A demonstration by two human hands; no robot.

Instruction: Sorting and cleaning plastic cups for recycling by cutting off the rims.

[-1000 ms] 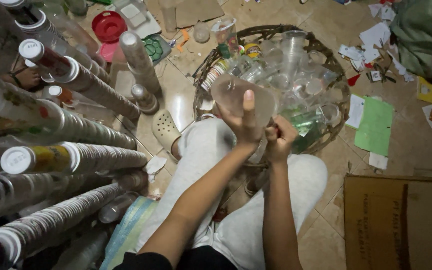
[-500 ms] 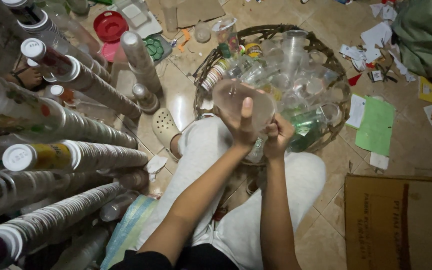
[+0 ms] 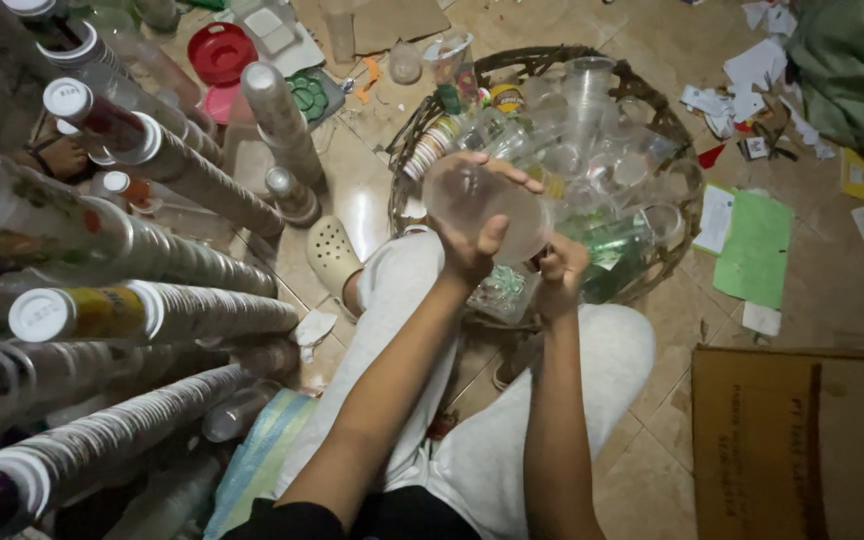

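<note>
Clear plastic cup [image 3: 472, 200] gripped by left hand [image 3: 477, 245] (right hand [image 3: 560, 272] beside rim).

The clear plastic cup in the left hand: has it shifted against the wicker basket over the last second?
No. The clear plastic cup stays over the near-left rim of the wicker basket, gripped by the left hand, with the right hand beside it as before.
</note>
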